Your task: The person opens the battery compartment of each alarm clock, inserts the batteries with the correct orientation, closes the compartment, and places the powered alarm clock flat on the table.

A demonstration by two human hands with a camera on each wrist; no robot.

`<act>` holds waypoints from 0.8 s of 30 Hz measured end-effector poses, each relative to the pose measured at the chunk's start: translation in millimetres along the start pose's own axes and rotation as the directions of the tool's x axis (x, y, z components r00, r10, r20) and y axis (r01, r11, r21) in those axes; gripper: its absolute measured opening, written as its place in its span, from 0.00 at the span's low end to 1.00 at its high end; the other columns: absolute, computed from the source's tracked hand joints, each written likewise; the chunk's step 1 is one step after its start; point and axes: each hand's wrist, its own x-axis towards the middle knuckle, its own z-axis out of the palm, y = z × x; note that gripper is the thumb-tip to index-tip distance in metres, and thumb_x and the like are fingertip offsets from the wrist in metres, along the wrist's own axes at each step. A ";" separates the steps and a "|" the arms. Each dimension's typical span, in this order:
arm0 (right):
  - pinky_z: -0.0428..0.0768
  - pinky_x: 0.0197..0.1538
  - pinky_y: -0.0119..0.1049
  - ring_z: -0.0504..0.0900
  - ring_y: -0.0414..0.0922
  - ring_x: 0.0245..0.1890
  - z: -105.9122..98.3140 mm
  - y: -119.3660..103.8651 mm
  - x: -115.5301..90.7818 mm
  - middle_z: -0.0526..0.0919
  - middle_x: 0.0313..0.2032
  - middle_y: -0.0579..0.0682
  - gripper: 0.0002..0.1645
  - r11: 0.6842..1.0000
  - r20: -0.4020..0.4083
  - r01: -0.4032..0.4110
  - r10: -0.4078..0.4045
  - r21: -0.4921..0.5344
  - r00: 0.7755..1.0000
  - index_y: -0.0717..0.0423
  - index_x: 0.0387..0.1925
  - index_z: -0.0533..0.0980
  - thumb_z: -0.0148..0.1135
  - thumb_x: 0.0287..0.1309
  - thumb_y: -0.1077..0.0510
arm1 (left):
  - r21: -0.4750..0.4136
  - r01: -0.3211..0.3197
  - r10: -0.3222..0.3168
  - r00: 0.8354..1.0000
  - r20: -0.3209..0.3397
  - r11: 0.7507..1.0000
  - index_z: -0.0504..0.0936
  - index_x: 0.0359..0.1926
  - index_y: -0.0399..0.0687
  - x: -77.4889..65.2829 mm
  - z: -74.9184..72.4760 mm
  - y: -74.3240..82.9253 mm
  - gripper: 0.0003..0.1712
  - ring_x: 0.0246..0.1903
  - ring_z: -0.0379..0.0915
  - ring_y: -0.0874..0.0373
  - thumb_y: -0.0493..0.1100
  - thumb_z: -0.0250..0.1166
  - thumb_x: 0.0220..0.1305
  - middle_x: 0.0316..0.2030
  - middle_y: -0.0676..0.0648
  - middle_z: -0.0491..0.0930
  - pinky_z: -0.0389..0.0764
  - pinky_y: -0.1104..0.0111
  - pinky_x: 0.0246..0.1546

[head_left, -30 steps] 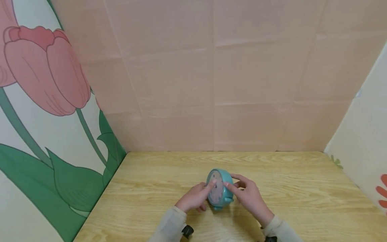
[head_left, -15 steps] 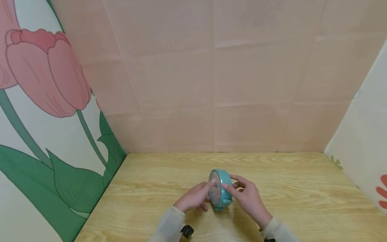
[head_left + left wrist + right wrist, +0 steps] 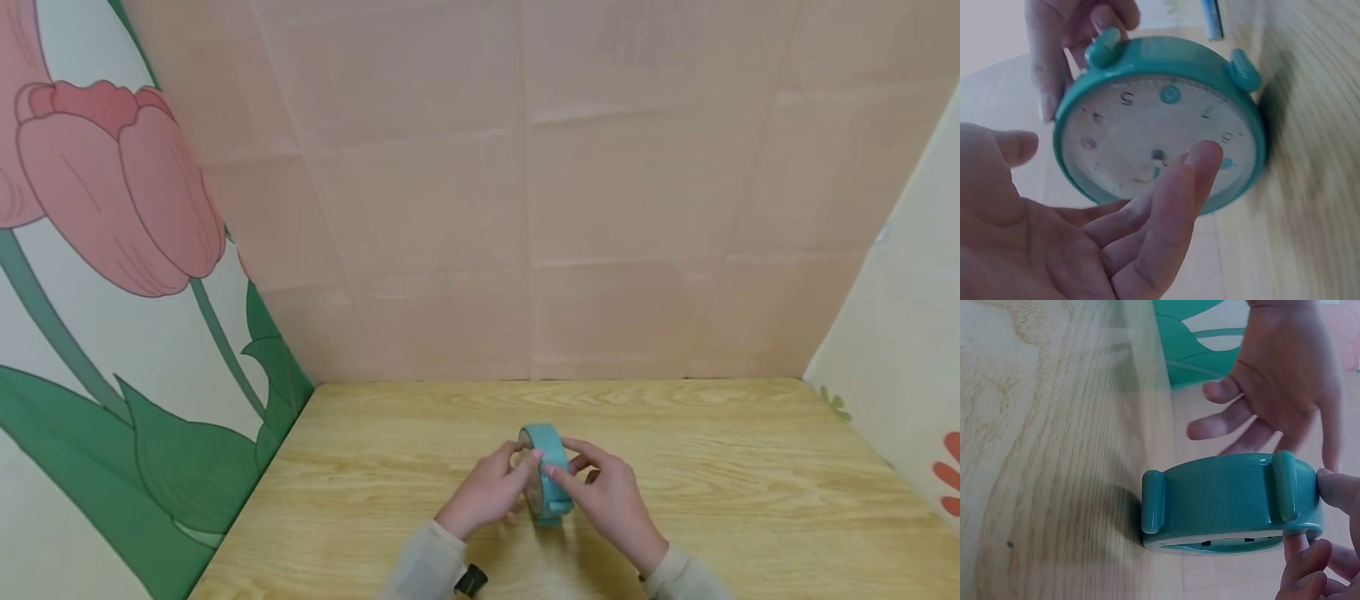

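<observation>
A round teal alarm clock (image 3: 553,462) stands on edge at the table's middle. Its numbered face (image 3: 1160,125) is turned to the left; two stubby feet (image 3: 1285,487) stick out from the rim. My right hand (image 3: 615,500) pinches the rim, thumb on the near side and fingers behind at the back. Across the face lies my left hand (image 3: 487,492), its fingers loosely extended and not curled round the clock, as the left wrist view (image 3: 1166,225) shows. Whether the rim touches the table is hard to tell.
The wood-grain table (image 3: 375,467) spreads around the clock. Behind it rises a creased pink backdrop (image 3: 525,250), with a tulip-printed panel (image 3: 120,192) at left and a pale panel (image 3: 900,358) at right. A blue stick-like thing (image 3: 1212,19) shows in the left wrist view.
The clock has turned so that its face points further left and more of its rim shows. My left hand has shifted slightly right; the right thumb has moved a little along the rim.
</observation>
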 end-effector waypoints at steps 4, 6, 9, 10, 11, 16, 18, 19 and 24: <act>0.70 0.18 0.31 0.70 0.40 0.18 2.0 -0.5 -1.5 0.82 0.28 0.45 0.31 1.000 -0.005 0.024 -0.024 -0.013 1.000 0.49 0.55 0.82 0.75 0.53 0.41 | 0.017 -0.021 0.022 0.998 -0.052 1.000 0.58 0.75 0.42 -1.9 1.9 5.5 0.48 0.24 0.79 0.47 0.73 0.48 0.71 0.32 0.43 0.82 0.76 0.62 0.22; 0.70 0.18 0.31 0.70 0.39 0.17 3.2 -0.7 -2.2 0.82 0.28 0.44 0.30 0.999 -0.004 0.028 -0.028 -0.018 1.000 0.49 0.55 0.82 0.76 0.52 0.42 | 0.025 -0.029 0.031 0.997 -0.069 0.999 0.55 0.76 0.42 -3.0 2.3 7.0 0.48 0.23 0.79 0.48 0.72 0.48 0.71 0.32 0.44 0.82 0.76 0.62 0.23; 0.70 0.17 0.31 0.70 0.39 0.16 4.5 -0.9 -2.7 0.82 0.29 0.44 0.30 0.999 -0.002 0.026 -0.026 -0.021 1.000 0.50 0.55 0.82 0.76 0.52 0.42 | 0.046 -0.043 0.046 0.995 -0.084 0.998 0.53 0.78 0.44 -3.5 2.6 7.4 0.48 0.22 0.79 0.48 0.71 0.49 0.72 0.29 0.44 0.82 0.75 0.62 0.24; 0.70 0.16 0.31 0.70 0.39 0.16 4.9 -0.9 -2.6 0.82 0.29 0.44 0.31 0.999 -0.001 0.025 -0.025 -0.020 1.000 0.50 0.55 0.82 0.76 0.52 0.42 | 0.051 -0.048 0.052 0.995 -0.086 0.998 0.52 0.78 0.45 -3.7 2.5 7.4 0.48 0.22 0.79 0.49 0.70 0.49 0.72 0.28 0.44 0.81 0.75 0.63 0.25; 0.70 0.16 0.31 0.70 0.39 0.16 5.2 -0.7 -2.6 0.82 0.29 0.44 0.31 1.000 0.002 0.021 -0.021 -0.018 1.000 0.50 0.55 0.82 0.76 0.52 0.42 | 0.054 -0.052 0.057 0.995 -0.086 0.997 0.51 0.79 0.47 -3.8 2.3 7.2 0.47 0.21 0.79 0.49 0.70 0.50 0.72 0.27 0.44 0.81 0.75 0.63 0.25; 0.69 0.17 0.30 0.69 0.39 0.16 5.2 0.8 -2.6 0.82 0.30 0.44 0.30 1.000 0.031 0.024 -0.024 -0.005 0.999 0.51 0.56 0.81 0.75 0.54 0.43 | 0.027 -0.057 0.058 0.996 -0.067 0.998 0.50 0.79 0.60 -5.2 -0.2 7.1 0.42 0.23 0.79 0.48 0.67 0.51 0.73 0.29 0.43 0.82 0.76 0.63 0.23; 0.70 0.18 0.30 0.70 0.39 0.17 4.8 1.4 -3.2 0.83 0.30 0.44 0.29 0.999 0.043 0.034 -0.034 -0.005 0.999 0.52 0.55 0.81 0.74 0.55 0.44 | 0.001 -0.053 0.053 0.997 -0.053 0.999 0.51 0.79 0.65 -6.0 -1.6 6.5 0.40 0.24 0.80 0.47 0.67 0.52 0.73 0.31 0.43 0.83 0.77 0.62 0.22; 0.70 0.18 0.30 0.70 0.39 0.17 4.6 1.8 -3.6 0.83 0.30 0.44 0.28 0.999 0.049 0.037 -0.037 -0.005 0.998 0.52 0.55 0.81 0.74 0.56 0.44 | -0.014 -0.051 0.050 0.998 -0.045 0.999 0.52 0.79 0.66 -6.2 -2.4 5.9 0.39 0.25 0.80 0.47 0.66 0.52 0.73 0.33 0.43 0.83 0.78 0.62 0.21; 0.70 0.18 0.30 0.71 0.39 0.17 4.4 3.7 -5.6 0.83 0.31 0.43 0.23 0.999 0.074 0.041 -0.042 0.009 0.996 0.51 0.51 0.83 0.73 0.58 0.45 | -0.072 -0.042 0.042 0.999 -0.005 0.997 0.52 0.78 0.70 -7.4 -7.1 1.3 0.36 0.27 0.81 0.47 0.64 0.52 0.74 0.37 0.43 0.83 0.81 0.59 0.23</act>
